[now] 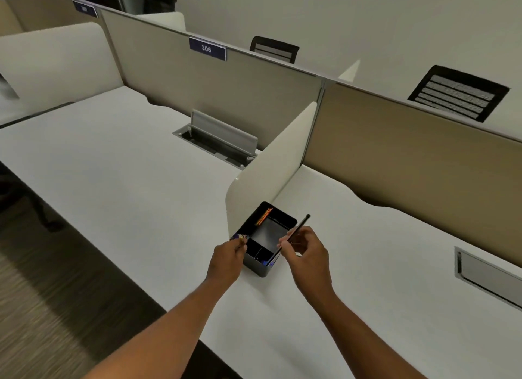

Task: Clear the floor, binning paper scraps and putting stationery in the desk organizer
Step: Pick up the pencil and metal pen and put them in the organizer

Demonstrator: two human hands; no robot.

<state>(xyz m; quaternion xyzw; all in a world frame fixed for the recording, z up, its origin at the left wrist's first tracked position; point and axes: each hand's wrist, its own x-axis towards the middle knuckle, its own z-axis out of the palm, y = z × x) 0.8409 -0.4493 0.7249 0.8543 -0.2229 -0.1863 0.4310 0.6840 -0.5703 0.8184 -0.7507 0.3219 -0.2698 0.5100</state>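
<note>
Right hand pinches a dark pen between thumb and fingers, near its lower end. Pen slants up and away, lower tip at the right rim of the desk organizer, upper end clear of the tray. Angle reads as lining the pen up to drop lengthwise into a compartment; judgement only.

Left hand has its fingers curled on a small item, pale tip with purple beside it, held at the organizer's left rim. Too small to name; probably a pencil or marker end.

Organizer: dark, several compartments, standing on the white bench near its front edge, tight against the foot of the cream divider panel. Orange and yellow sticks already lie in the far-left slot; large middle compartment looks bare.

Both hands carry stationery over the tray, so this is the deposit step. Floor barely in view at left; remaining scraps cannot be judged.
</note>
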